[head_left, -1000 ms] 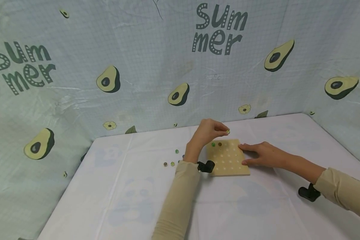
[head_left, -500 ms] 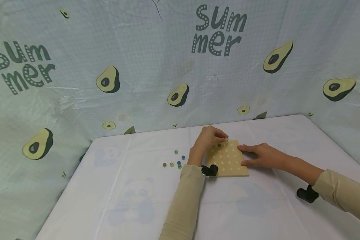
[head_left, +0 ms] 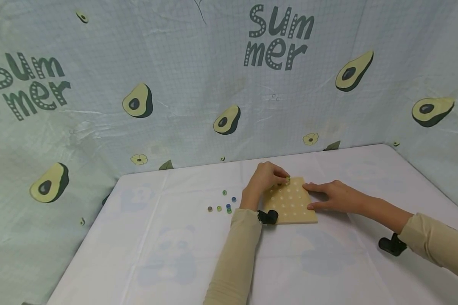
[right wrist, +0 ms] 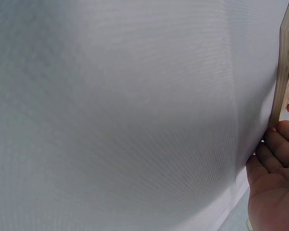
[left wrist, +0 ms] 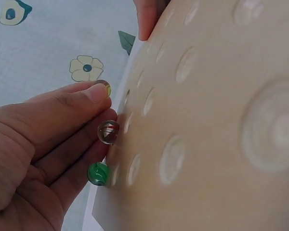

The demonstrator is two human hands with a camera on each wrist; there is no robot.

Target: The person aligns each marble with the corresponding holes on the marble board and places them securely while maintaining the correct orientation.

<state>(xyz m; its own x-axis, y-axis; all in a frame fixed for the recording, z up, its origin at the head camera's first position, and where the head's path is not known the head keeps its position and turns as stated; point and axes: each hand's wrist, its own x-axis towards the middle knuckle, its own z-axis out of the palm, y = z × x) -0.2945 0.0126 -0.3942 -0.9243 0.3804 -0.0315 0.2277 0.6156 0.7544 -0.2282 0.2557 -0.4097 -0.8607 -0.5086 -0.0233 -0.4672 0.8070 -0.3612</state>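
My left hand [head_left: 264, 178] pinches a clear yellow-green marble [left wrist: 106, 88] between thumb and forefinger, right at the far row of hollows in a light wooden board [head_left: 293, 209]. Two marbles sit in that same row below the fingertips in the left wrist view: a clear one with a reddish swirl [left wrist: 109, 132] and a green one [left wrist: 98, 173]. At the board's right side, my right hand [head_left: 336, 197] touches the edge with thumb and forefinger spread apart. In the right wrist view, its fingers [right wrist: 279, 144] meet the board's side.
Left of the board, several loose marbles lie on the white cloth, among them a brown one [head_left: 210, 209], a green one [head_left: 224, 192] and a blue one [head_left: 234, 199]. A curtain [head_left: 183, 84] printed with avocados hangs behind the table.
My left hand has come down with the yellow-green marble, from above the board's far edge to the far row of hollows. My right hand stays at the board's edge.
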